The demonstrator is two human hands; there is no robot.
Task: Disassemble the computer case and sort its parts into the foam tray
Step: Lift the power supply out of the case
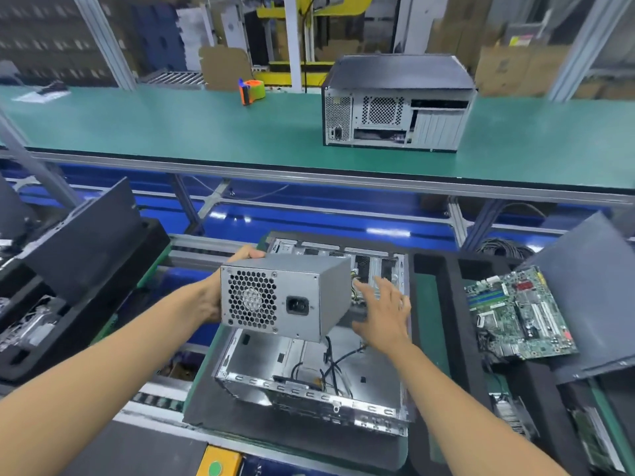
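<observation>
My left hand (220,290) grips the power supply (285,297) above the open computer case (309,369), loose cables inside. My right hand (385,314) hovers spread. The motherboard (519,314) lies in the foam tray (443,304).

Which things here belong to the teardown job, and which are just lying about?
Job: power supply in left hand; right hand; open case; circuit board; foam tray.
Lying about: closed computer; tape dispenser; green bench.

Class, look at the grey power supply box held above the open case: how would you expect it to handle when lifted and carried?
The power supply looks rigid: a sheet-metal box, unlikely to flex. Probably heavy for its size, though the left hand alone holds it. Cables trailing behind it, near the right hand, could snag on the case.
</observation>
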